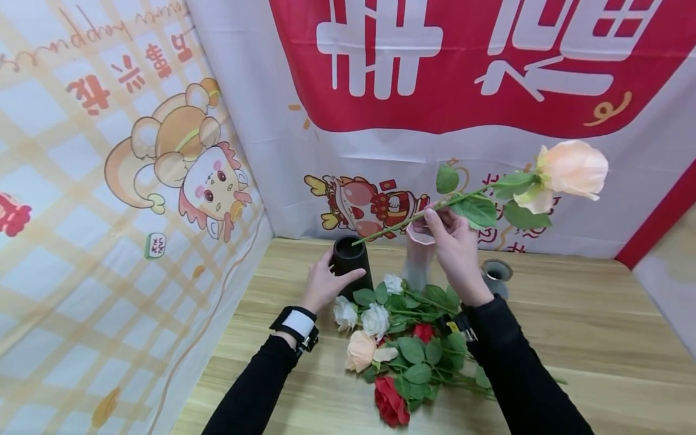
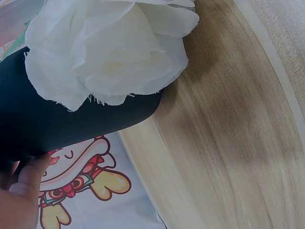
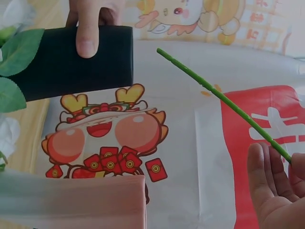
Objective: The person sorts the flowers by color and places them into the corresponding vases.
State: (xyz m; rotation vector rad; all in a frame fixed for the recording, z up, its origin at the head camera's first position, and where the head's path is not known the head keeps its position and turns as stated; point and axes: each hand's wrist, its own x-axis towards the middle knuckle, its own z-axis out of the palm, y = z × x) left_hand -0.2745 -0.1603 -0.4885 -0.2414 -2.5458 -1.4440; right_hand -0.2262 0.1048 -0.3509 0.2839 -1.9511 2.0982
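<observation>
Left hand (image 1: 326, 284): grip clamped round the black vase (image 1: 348, 261), upright on the desk (image 1: 587, 314). Right hand (image 1: 455, 251): grip pinching the stem (image 1: 388, 228) of a peach rose (image 1: 573, 169), held aslant, stem tip just off the vase's mouth. Pinkish vase (image 1: 418, 266) near right hand; other roses (image 1: 375, 320) lie in front.
</observation>
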